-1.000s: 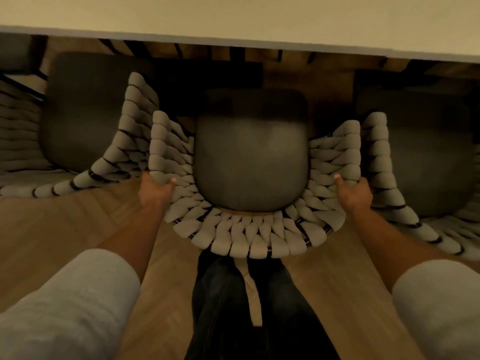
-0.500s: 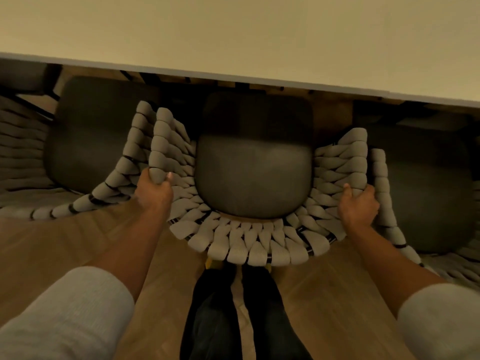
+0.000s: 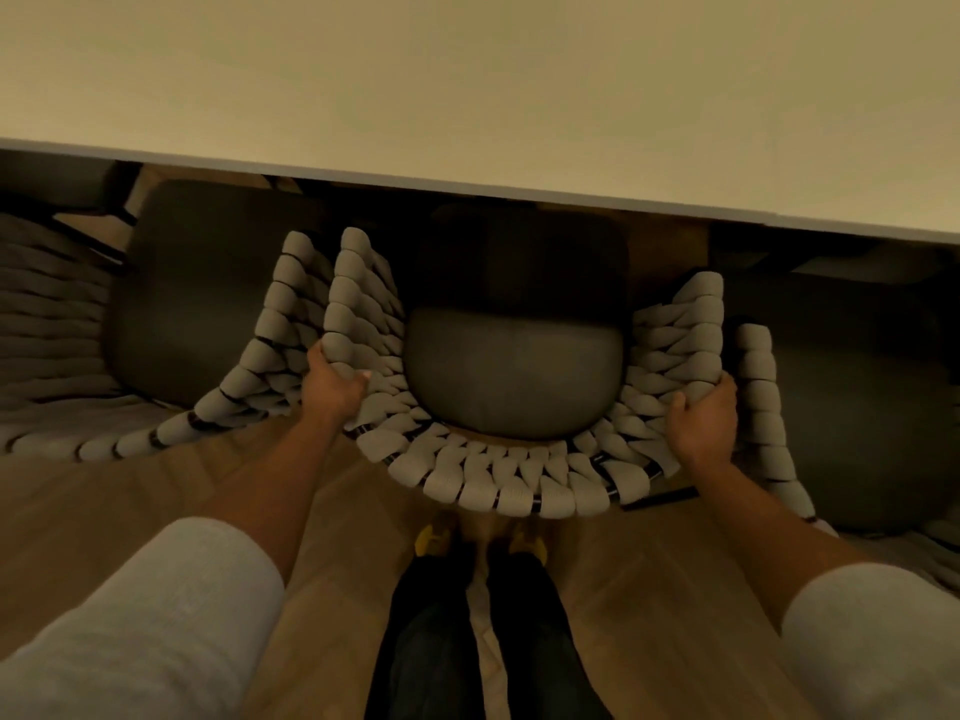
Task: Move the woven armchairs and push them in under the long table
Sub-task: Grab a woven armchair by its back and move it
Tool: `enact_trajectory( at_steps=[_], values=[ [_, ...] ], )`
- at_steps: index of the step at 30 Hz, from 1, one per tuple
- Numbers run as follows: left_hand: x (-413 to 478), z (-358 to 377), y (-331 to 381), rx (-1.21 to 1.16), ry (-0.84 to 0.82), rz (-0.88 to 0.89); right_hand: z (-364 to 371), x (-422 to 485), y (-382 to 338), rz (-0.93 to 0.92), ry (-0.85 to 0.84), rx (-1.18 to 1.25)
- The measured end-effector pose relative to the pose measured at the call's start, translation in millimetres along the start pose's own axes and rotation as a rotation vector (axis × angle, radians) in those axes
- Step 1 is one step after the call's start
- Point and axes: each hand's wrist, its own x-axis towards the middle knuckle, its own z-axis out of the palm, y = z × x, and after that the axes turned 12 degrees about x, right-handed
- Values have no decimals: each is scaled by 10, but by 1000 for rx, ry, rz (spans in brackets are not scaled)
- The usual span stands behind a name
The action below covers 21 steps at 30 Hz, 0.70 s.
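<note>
One chunky grey-woven armchair (image 3: 498,485), dark cushion (image 3: 511,387)

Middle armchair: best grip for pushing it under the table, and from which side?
On the armchair, take the woven rim at both flanks, where back curves into arms, from behind. The rim wraps the seat in a U open toward the table, and the left chair and right chair block its sides. The left hand and right hand hold there.
</note>
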Motion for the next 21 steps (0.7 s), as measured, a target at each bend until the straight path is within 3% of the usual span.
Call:
enact_trajectory(
  at_steps=[7, 13, 21],
  values=[
    [-278, -234, -282, 42, -98, 118, 99, -655, -23, -108, -44, -230],
    [-254, -556, -656, 124, -142, 223, 554, -1419, -104, -154, -159, -127],
    [65, -1423, -1992, 400, 37, 521, 1572, -2818, -347, -354, -212, -304]
  ],
)
